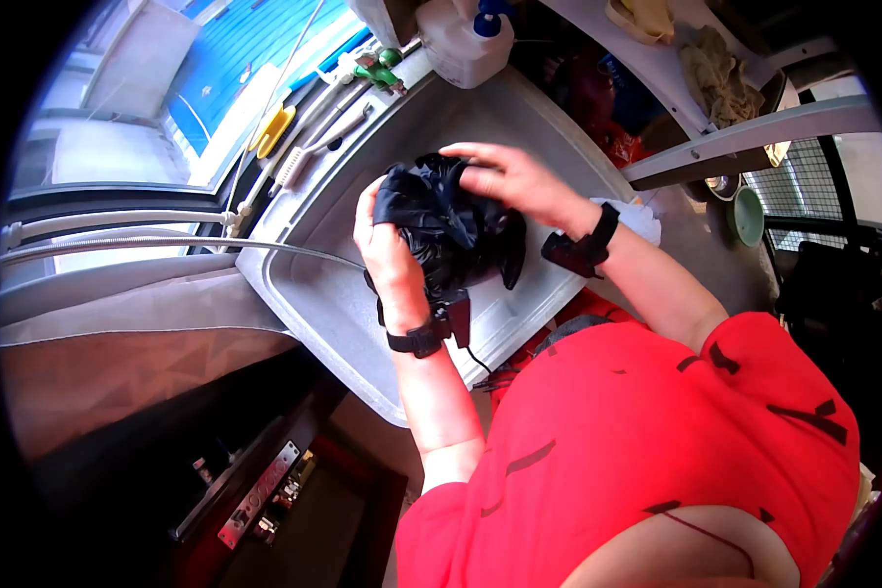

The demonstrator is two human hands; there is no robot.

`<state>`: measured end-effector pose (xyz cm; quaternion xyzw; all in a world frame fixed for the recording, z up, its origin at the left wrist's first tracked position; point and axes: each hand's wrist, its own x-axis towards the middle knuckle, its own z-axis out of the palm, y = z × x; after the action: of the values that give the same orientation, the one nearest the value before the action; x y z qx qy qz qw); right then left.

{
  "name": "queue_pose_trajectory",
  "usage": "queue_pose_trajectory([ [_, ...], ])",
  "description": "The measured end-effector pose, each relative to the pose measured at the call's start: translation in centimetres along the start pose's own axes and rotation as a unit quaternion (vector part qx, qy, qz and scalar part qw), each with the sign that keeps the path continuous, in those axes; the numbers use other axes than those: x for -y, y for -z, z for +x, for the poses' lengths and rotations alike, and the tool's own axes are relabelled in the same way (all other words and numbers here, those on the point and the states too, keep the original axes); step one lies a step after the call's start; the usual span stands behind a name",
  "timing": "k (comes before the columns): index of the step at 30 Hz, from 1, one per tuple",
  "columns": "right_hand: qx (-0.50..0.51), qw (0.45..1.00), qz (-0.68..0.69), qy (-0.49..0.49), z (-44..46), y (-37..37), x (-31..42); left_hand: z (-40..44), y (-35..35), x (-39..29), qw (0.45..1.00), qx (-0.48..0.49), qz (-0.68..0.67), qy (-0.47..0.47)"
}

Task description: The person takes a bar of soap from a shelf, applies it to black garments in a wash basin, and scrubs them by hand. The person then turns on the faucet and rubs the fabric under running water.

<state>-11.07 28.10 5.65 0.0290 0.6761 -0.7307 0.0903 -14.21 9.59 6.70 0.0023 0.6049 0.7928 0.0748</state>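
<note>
A bundle of shiny black material [451,220], perhaps a plastic bag or cloth, is bunched up over the grey sink basin [358,367]. My left hand [387,250] presses against its left side, with the fingers partly hidden behind a fold. On the upper right side, my right hand [514,181] touches the top of the bundle, its fingers apart and slightly blurred. Each wrist wears a black strap with a small device.
A white brush [292,169], a yellow item [275,130] and a green tap [380,71] line the ledge by the window. Behind the basin stands a white bottle with a blue pump [465,44]. A green bowl [748,216] is at the right.
</note>
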Motion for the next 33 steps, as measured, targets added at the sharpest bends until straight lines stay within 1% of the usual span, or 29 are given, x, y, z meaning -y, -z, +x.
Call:
queue_pose_trajectory([
  [1,0.028,0.999,-0.028,-0.02,-0.1,-0.5,0.1,-0.2,-0.7,-0.5,0.999,0.034,-0.018,-0.021],
  [2,0.068,0.997,-0.042,-0.003,-0.1,-1.0,0.1,-0.4,-1.1,-0.9,0.996,0.077,0.017,-0.048],
  [3,0.027,0.981,-0.122,0.148,0.5,-1.7,-1.5,-0.5,-1.7,-1.0,0.991,0.084,0.065,-0.086],
  [5,-0.035,0.961,-0.189,0.198,0.5,-2.5,-0.7,-0.1,-1.6,-0.1,0.993,0.086,-0.074,0.028],
  [6,-0.08,0.971,-0.167,0.152,0.9,-2.5,-0.7,-0.1,-1.5,0.2,0.994,0.1,-0.046,0.003],
  [7,-0.099,0.968,-0.178,0.149,1.2,-2.0,-0.9,-0.8,-1.9,-1.0,0.994,0.099,-0.034,0.028],
  [8,-0.137,0.962,-0.175,0.158,1.3,-1.6,-0.9,-1.2,-2.2,-1.0,0.99,0.115,-0.069,0.049],
  [9,-0.18,0.96,-0.161,0.142,1.3,-1.0,-0.8,-1.8,-1.8,-1.9,0.988,0.146,-0.003,0.042],
  [10,-0.23,0.952,-0.157,0.128,1.5,-0.4,-1.1,-2.0,-1.7,-1.1,0.99,0.108,0.09,-0.026],
  [11,-0.256,0.949,-0.15,0.105,1.4,0.0,-0.5,-2.1,-1.2,-0.2,0.991,0.067,0.112,-0.024],
  [12,-0.272,0.947,-0.144,0.096,1.6,0.2,-0.4,-2.2,-0.8,1.1,0.994,0.048,0.092,-0.043],
  [13,-0.278,0.942,-0.153,0.106,1.3,0.0,0.6,-2.5,-0.9,2.1,0.996,0.053,0.068,0.003],
  [14,-0.277,0.944,-0.132,0.119,1.3,-0.7,1.9,-2.3,-1.1,3.6,0.997,0.06,-0.04,0.013],
  [15,-0.267,0.934,-0.183,0.15,1.5,-1.4,1.9,-2.3,-1.6,5.0,0.987,0.063,-0.147,0.026],
  [16,-0.216,0.933,-0.257,0.128,1.3,-2.5,2.3,-2.2,-2.5,5.3,0.986,0.053,-0.156,0.027],
  [17,-0.118,0.935,-0.293,0.16,2.3,-3.6,-0.1,-1.7,-2.4,6.3,0.965,0.034,-0.259,0.035],
  [18,-0.01,0.929,-0.355,0.104,0.5,-4.5,2.6,-1.2,-1.4,8.5,0.964,0.039,-0.26,0.036],
  [19,0.012,0.907,-0.398,0.14,-0.5,-4.7,3.0,-0.8,0.4,11.3,0.947,0.075,-0.304,0.072],
  [20,0.009,0.897,-0.418,0.143,-0.5,-4.2,4.6,-0.9,-0.2,10.2,0.925,0.109,-0.346,0.109],
  [21,0.008,0.888,-0.437,0.147,-0.1,-3.1,6.2,-1.0,-0.8,9.2,0.929,0.101,-0.345,0.094],
  [22,-0.044,0.896,-0.41,0.168,0.3,-1.1,6.9,-0.9,-0.1,9.9,0.922,0.13,-0.351,0.095],
  [23,-0.151,0.873,-0.431,0.169,0.7,1.2,8.0,-1.1,0.9,10.8,0.915,0.157,-0.358,0.098],
  [24,-0.261,0.82,-0.469,0.197,1.4,4.1,8.3,-1.4,1.5,11.2,0.914,0.162,-0.357,0.104],
  [26,-0.378,0.779,-0.46,0.199,1.4,10.2,10.5,-1.8,1.8,11.7,0.914,0.162,-0.357,0.11],
  [27,-0.459,0.693,-0.541,0.13,2.2,13.8,9.2,-2.0,1.9,11.9,0.914,0.159,-0.356,0.11],
  [29,-0.531,0.589,-0.601,0.098,2.3,18.4,9.8,-2.4,2.1,12.3,0.915,0.159,-0.354,0.11],
  [30,-0.529,0.589,-0.603,0.099,2.1,18.8,10.4,-2.5,2.2,12.5,0.916,0.159,-0.353,0.109],
  [32,-0.531,0.64,-0.554,-0.035,1.9,19.5,11.3,-2.7,2.4,12.9,0.917,0.164,-0.35,0.104],
  [33,-0.53,0.641,-0.554,-0.035,2.4,20.0,11.0,-2.7,2.7,13.3,0.917,0.168,-0.347,0.099],
])
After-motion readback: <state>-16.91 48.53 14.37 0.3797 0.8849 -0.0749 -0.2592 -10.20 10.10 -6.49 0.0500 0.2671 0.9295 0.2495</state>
